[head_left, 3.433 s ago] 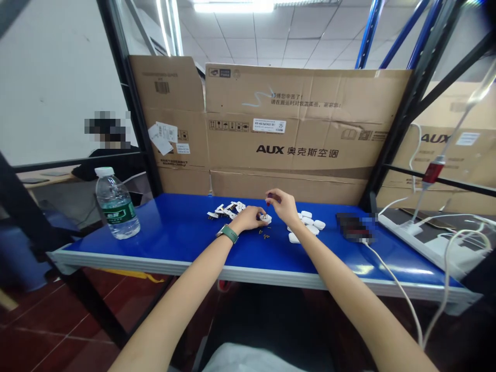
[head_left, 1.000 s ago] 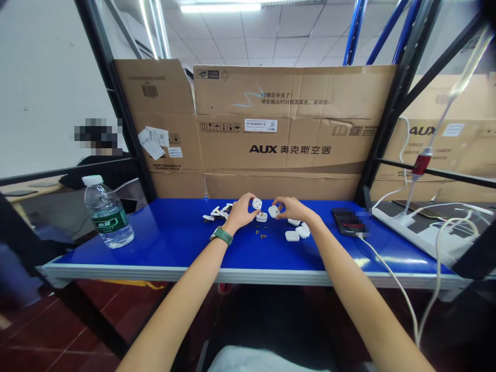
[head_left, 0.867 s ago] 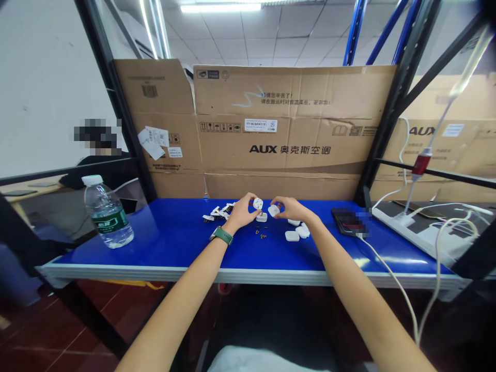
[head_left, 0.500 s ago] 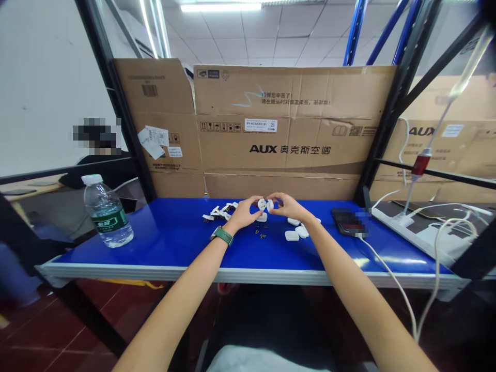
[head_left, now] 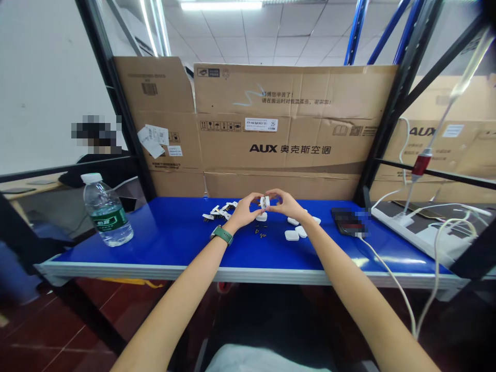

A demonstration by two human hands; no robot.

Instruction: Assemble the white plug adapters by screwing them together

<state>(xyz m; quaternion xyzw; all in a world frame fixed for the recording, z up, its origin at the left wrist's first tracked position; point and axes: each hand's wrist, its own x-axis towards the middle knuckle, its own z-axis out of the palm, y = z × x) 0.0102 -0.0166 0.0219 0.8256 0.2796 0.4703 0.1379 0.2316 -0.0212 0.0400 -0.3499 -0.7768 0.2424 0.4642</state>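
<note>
Above the blue tabletop, my left hand pinches a small white plastic casing half between thumb and fingers. My right hand is closed on a second white casing half, its fingertips curled over the far side. The two halves are face to face and appear to touch, with a thin dark seam between them. Just below them another white plastic piece rests on the table. Small brass-coloured parts lie nearer to me.
Several white rounded casings lie by my right forearm. Left of my left hand is a pile of white parts with dark and brass ends. A water bottle stands far left; a cabled phone lies right. Cardboard walls the back.
My hands have drawn together. The two white halves, apart and angled earlier, are now edge-on and pressed up against each other. The things on the table have stayed in place.
</note>
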